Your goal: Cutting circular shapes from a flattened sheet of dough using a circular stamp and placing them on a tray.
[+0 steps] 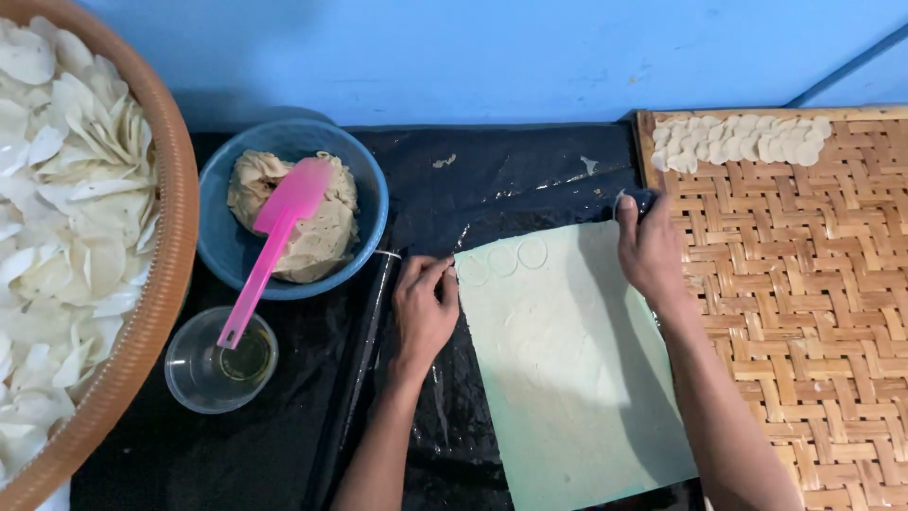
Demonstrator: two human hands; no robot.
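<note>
A: Rolled dough sheet, pale and thin, lies flat on black plastic sheeting, three circles pressed near its far left corner.

B: And beside it?

A: Right, a woven bamboo tray with cut rounds spread flat along its far edge. Left, a basket of dried chips, then a blue bowl of dough holding a pink spatula.

B: The hands?

A: Left hand has curled fingers at the sheet's left edge; right hand pinches the far right corner, seemingly pinning it.
</note>
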